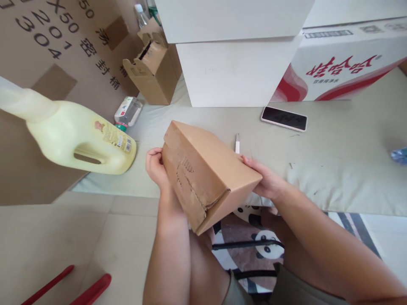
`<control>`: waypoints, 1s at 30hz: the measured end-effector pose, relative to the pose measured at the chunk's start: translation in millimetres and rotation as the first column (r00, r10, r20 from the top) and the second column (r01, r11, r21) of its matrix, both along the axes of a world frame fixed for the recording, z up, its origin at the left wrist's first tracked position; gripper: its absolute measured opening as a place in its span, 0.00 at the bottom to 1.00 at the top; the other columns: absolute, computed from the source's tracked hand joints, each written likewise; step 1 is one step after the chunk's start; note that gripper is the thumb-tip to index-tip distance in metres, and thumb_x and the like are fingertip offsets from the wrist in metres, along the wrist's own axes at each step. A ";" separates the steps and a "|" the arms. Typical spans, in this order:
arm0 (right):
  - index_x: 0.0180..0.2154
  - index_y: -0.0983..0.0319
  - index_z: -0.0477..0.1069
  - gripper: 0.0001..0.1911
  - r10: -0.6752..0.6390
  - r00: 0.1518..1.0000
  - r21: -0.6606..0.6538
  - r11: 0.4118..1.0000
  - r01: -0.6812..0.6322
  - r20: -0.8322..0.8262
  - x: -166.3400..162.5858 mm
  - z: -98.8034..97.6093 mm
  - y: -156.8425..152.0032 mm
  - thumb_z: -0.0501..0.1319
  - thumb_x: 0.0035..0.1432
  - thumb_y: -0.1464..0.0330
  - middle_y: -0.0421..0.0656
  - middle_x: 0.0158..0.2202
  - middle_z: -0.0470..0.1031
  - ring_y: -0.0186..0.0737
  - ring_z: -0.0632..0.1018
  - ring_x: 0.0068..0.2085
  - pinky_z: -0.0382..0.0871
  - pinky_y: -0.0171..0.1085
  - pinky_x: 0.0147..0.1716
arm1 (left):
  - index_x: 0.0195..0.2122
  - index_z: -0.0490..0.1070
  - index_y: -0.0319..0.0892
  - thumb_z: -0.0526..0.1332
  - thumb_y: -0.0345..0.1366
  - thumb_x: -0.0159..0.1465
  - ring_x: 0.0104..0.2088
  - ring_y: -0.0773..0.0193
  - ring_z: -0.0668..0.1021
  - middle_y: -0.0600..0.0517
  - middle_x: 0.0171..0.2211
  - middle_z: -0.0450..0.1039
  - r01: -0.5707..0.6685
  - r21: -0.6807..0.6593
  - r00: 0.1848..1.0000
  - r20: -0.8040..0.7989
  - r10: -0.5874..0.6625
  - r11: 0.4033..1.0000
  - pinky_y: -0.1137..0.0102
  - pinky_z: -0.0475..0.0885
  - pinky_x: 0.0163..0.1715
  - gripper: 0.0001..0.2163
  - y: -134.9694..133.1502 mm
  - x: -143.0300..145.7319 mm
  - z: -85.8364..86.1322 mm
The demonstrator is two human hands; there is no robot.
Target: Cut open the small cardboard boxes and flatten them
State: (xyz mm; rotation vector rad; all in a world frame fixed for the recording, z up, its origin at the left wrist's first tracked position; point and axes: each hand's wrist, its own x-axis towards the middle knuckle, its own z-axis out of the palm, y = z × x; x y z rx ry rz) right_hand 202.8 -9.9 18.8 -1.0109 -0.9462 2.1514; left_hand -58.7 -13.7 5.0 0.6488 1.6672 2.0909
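Note:
A brown cardboard box [219, 152] is held up and tilted between my two hands, over my lap at the edge of the covered surface. Its near side carries shiny brown tape [187, 173], wrinkled and torn along a seam. My left hand [156, 167] grips the box's left edge with curled fingers. At the right side, my right hand [265, 178] holds the box with the thumb on its upper edge; the other fingers are partly hidden beneath. Just beyond the box lies a small white-handled utility knife [237, 144], its lower end hidden by the box.
A large yellow jug [70, 131] and a small clear bottle [127, 112] lie at left. Behind stand a handled carton [159, 76], stacked white boxes [229, 76] and a red-and-white carton [337, 72]. A phone [284, 119] lies at right. Red legs [92, 290] show on the floor.

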 end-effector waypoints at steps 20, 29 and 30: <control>0.39 0.56 0.66 0.18 -0.403 0.910 0.120 0.913 0.391 0.097 1.8 -5.8 9.5 0.58 0.52 0.52 0.47 0.40 0.78 0.54 0.78 0.44 0.72 0.47 0.35 | 0.27 0.67 0.41 0.60 0.34 0.52 0.28 0.69 0.70 0.53 0.29 0.65 0.294 -0.028 0.915 0.297 -0.273 0.955 0.74 0.65 0.27 0.03 0.7 28.8 9.6; 0.44 0.56 0.66 0.21 -0.336 0.936 0.156 0.935 0.318 0.108 -1.6 1.2 2.1 0.58 0.52 0.52 0.45 0.43 0.77 0.51 0.79 0.40 0.65 0.39 0.22 | 0.22 0.68 0.40 0.57 0.29 0.53 0.26 0.68 0.69 0.53 0.24 0.65 0.279 -0.093 0.926 0.289 -0.242 0.956 0.73 0.61 0.25 0.04 1.9 33.7 18.1; 0.46 0.56 0.66 0.23 -0.322 0.940 0.169 0.938 0.301 0.110 -1.1 0.3 2.1 0.58 0.52 0.51 0.46 0.46 0.77 0.52 0.79 0.42 0.67 0.40 0.24 | 0.22 0.68 0.40 0.57 0.29 0.53 0.26 0.68 0.69 0.53 0.24 0.65 0.277 -0.093 0.929 0.279 -0.242 0.956 0.73 0.61 0.25 0.04 1.9 33.5 18.0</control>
